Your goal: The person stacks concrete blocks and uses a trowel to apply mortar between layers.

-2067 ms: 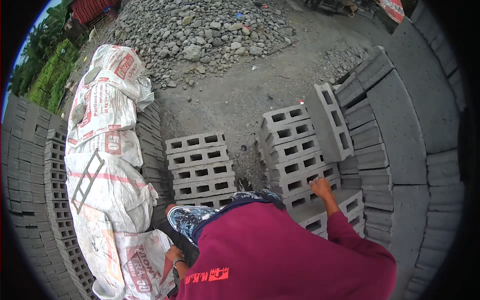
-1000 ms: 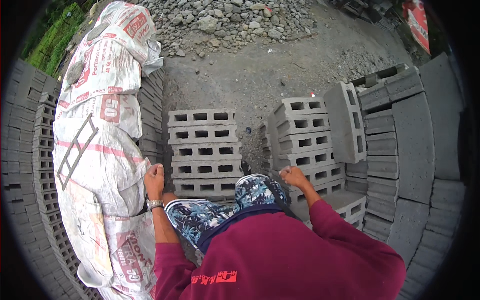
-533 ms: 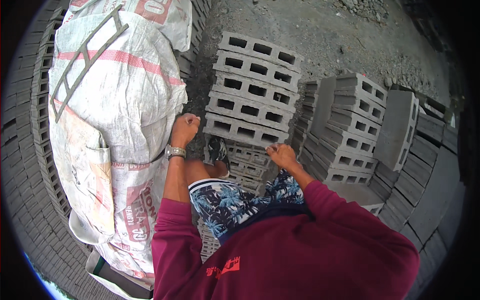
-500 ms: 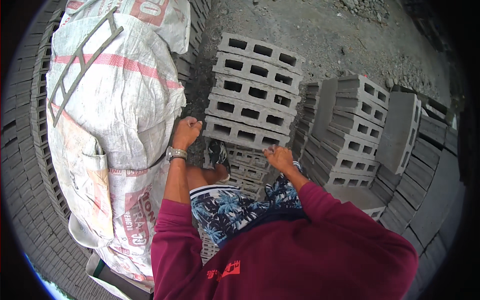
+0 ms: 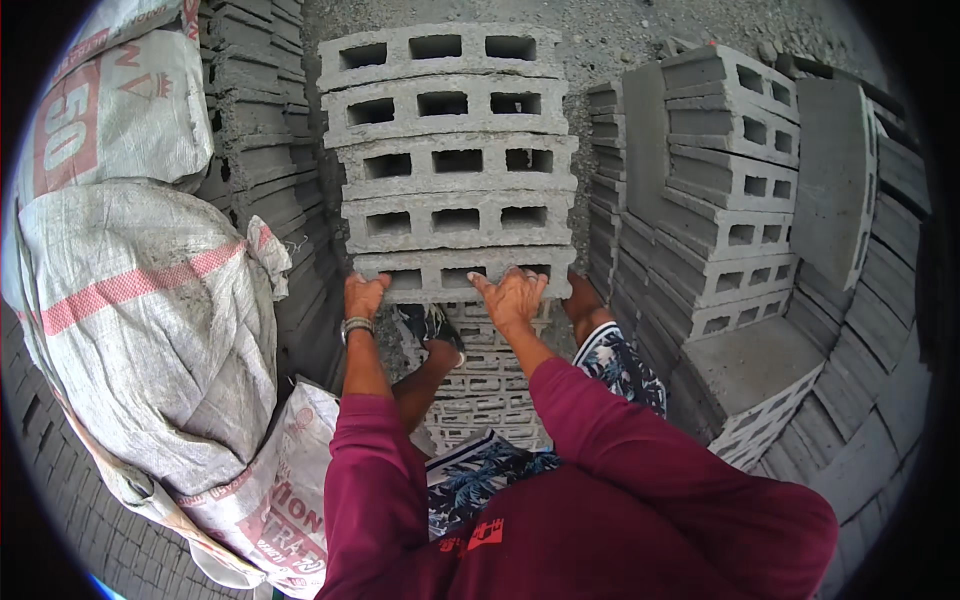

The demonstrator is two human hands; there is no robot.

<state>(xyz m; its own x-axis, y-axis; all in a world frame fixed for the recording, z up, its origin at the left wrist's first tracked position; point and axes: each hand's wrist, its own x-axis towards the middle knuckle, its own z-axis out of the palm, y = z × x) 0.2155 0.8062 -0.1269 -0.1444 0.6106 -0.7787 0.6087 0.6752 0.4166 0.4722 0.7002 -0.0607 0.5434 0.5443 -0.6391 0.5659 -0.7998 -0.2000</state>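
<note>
A row of grey hollow concrete blocks, each with three rectangular holes, runs away from me in the middle. My left hand (image 5: 366,296) grips the left end of the nearest hollow block (image 5: 432,293), its thumb bent over the edge. On the same block's right half, my right hand (image 5: 512,297) has its fingers curled over the face by the right hole, with the thumb at the middle hole. Some fingertips are hidden. That block still lies against the hollow block behind it (image 5: 455,237).
White woven sacks (image 5: 150,330) bulge on the left beside stacked blocks (image 5: 255,130). More hollow blocks (image 5: 745,210) are piled at right, with a flat slab (image 5: 820,170) beyond. Lower blocks (image 5: 480,385) lie between my legs; gravel (image 5: 640,25) shows at the far end.
My left hand has come onto the nearest block's left end. My right hand has shifted inward from its right corner. The view has turned, and the metal frame on the sacks is out of sight.
</note>
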